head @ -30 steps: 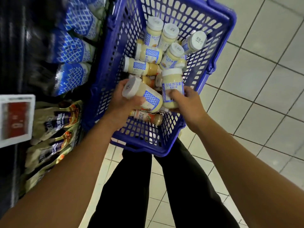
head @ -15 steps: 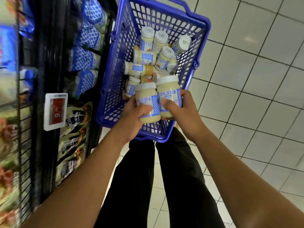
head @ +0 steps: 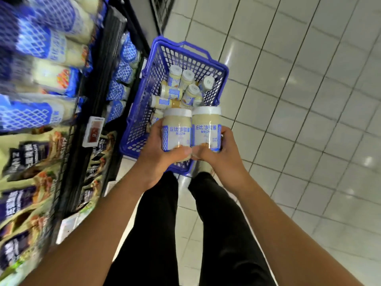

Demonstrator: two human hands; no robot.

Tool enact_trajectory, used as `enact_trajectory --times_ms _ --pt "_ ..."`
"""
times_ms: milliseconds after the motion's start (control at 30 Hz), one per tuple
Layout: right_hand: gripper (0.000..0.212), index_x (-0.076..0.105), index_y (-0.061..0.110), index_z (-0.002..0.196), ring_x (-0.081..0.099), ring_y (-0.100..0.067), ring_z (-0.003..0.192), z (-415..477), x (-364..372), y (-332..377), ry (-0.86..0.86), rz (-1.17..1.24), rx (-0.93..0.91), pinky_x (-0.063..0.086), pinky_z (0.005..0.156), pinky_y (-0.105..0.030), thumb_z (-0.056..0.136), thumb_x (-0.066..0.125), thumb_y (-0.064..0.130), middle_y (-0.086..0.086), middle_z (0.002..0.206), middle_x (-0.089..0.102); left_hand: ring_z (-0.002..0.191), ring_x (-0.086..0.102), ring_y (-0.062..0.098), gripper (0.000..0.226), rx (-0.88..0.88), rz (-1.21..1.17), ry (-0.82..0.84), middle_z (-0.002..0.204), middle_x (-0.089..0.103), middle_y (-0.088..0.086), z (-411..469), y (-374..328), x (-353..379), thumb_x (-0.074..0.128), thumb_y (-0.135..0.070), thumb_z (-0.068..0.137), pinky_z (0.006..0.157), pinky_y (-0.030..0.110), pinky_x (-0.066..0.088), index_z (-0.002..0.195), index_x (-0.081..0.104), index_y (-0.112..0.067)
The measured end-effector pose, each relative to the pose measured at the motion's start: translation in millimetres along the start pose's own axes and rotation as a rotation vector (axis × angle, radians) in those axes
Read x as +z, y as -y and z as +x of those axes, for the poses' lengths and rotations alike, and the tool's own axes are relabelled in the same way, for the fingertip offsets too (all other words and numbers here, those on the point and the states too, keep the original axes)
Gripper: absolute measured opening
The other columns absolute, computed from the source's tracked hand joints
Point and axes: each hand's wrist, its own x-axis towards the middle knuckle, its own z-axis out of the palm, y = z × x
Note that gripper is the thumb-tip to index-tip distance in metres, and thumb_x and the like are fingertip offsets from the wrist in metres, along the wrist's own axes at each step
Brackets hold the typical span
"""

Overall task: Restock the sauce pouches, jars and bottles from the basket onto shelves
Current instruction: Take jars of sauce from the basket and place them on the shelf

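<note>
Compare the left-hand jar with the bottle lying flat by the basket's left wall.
The left-hand jar stands upright; the basket bottle lies on its side. The left hand grips the jar; the bottle lies loose in the basket. Both have white caps, creamy contents and blue lattice labels.

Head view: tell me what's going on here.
A person is restocking. The left hand grips the left jar and the right hand grips the right jar, both upright and side by side above the blue basket on the tiled floor. Other jars lie in the basket; the shelves stand to the left.
</note>
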Motion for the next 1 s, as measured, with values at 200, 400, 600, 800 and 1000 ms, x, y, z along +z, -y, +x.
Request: enact_trajectory --times_ms 200,400,600,800,1000 --pt "0.064 0.049 0.024 0.116 0.072 -0.022 0.096 -48 -16 68 0.089 -0.085 -0.073 0.061 0.078 -0.036 0.062 0.083 0.027 -0.006 0.109 0.069 0.114 0.067 0.02 0.076 0.104 -0.096 -0.092 0.122 0.069 -0.001 -51 -43 40 0.075 -0.022 0.066 0.092 0.041 0.055 0.136 0.047 -0.029" --pt "0.055 0.05 0.021 0.113 0.067 0.0 0.082 -92 -28 121 0.26 -0.194 -0.132 0.054 0.067 -0.018 0.066 0.078 0.015 0.003 0.1 0.066 0.114 0.066 0.024 0.079 0.244 -0.212 -0.242 0.122 0.068 0.005 -113 -66 78 0.077 -0.02 0.065 0.091 0.04 0.056 0.137 0.045 -0.023" --pt "0.061 0.05 0.021 0.118 0.069 -0.004 0.087 -140 -26 151 0.425 -0.316 -0.193 0.054 0.07 -0.02 0.064 0.079 0.021 0.006 0.101 0.068 0.109 0.066 0.028 0.074 0.331 -0.316 -0.425 0.118 0.069 0.01 -179 -68 103 0.075 -0.018 0.066 0.087 0.044 0.055 0.135 0.048 -0.018" --pt "0.059 0.051 0.019 0.117 0.069 -0.003 0.085 -193 -1 155 0.604 -0.401 -0.268 0.054 0.07 -0.019 0.066 0.08 0.018 0.016 0.092 0.071 0.106 0.068 0.024 0.075 0.424 -0.445 -0.584 0.118 0.07 0.01 -257 -57 114 0.075 -0.016 0.062 0.079 0.032 0.057 0.133 0.049 -0.022" --pt "0.062 0.054 0.029 0.111 0.07 -0.008 0.086 -256 31 131 0.826 -0.553 -0.271 0.054 0.072 -0.023 0.055 0.08 0.039 0.008 0.095 0.072 0.114 0.064 0.033 0.087 0.522 -0.591 -0.782 0.124 0.066 0.016 -350 -28 118 0.08 -0.021 0.056 0.085 0.038 0.055 0.136 0.046 -0.017"
